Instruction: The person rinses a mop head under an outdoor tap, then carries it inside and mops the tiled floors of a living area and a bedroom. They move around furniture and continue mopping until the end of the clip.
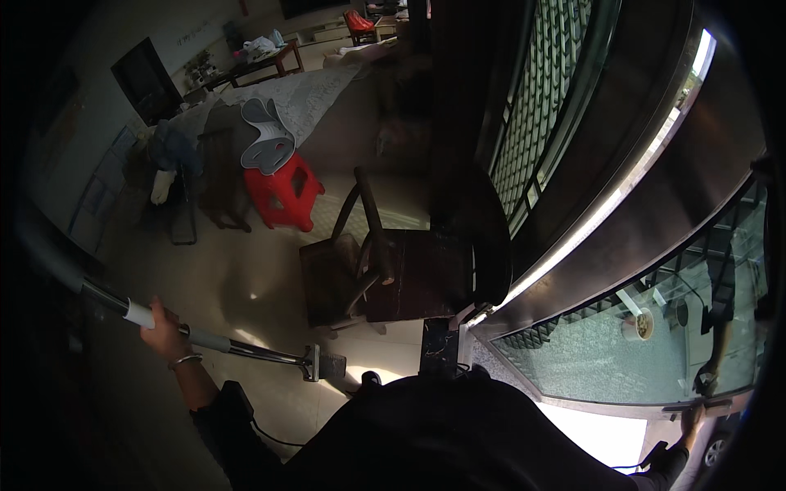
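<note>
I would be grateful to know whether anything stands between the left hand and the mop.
Nothing visible does: the left hand wraps directly around the mop. The red stool stands apart, farther up the view.

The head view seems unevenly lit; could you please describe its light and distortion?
In the head view, the left side is dim; bright patches mark the floor; the pole catches highlights; an area below the glass blows out to white; the metal frame bends under fisheye distortion; the rim falls to black.
</note>
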### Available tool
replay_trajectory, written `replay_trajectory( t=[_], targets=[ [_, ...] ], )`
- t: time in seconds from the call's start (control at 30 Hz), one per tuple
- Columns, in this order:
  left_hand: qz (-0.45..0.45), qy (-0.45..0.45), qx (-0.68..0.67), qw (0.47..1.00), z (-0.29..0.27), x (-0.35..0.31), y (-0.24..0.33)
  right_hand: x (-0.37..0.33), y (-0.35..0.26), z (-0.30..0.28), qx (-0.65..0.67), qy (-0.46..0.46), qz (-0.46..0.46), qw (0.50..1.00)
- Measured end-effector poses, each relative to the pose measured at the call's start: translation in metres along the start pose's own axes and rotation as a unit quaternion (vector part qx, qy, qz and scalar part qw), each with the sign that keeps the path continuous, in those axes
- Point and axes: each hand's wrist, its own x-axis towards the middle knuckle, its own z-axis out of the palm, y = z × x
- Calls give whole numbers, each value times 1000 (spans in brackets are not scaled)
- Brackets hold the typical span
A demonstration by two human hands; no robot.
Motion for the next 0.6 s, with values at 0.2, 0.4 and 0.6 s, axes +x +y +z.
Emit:
replay_trajectory(
  t=[0.2,0.4,0.6],
  targets=[
    [-66,20,16,997,-6,29,18,-87,-25,-25,-60,-99,60,991],
    [-15,-40,-47,998,-32,74,-11,-126,-61,-60,-77,-183,115,973],
    [71,-111,194,972,-79,128,-62,-157,-84,-82,-99,-244,168,950]
  ],
)
